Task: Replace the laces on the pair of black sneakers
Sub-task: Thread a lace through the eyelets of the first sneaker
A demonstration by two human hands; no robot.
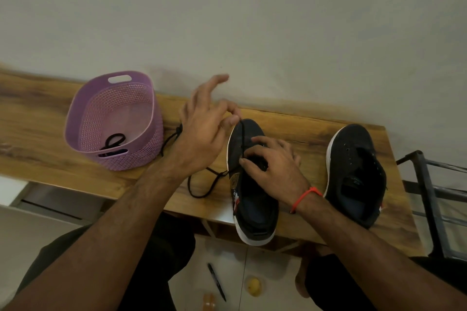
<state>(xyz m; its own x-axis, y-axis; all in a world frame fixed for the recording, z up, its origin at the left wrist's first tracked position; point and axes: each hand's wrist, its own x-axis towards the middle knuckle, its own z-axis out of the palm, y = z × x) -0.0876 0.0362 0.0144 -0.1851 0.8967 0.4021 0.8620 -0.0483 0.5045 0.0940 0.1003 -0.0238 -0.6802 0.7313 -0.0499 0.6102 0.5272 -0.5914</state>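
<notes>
Two black sneakers with white soles stand on a wooden table. My left hand (202,129) pinches a black lace (242,131) between thumb and forefinger above the toe of the nearer sneaker (252,207) and holds it taut, with the other fingers spread. The lace's loose length (202,190) loops across the table left of the shoe. My right hand (270,161), with a red thread at the wrist, grips that sneaker's eyelet area, fingers curled over the tongue. The second sneaker (356,174) stands to the right with bare eyelets.
A purple plastic basket (83,113) stands at the left of the table (38,129) with another black lace (113,142) inside. A dark metal rack (434,184) stands off the table's right end. A pen (216,281) and a small yellow object (254,285) lie on the floor below.
</notes>
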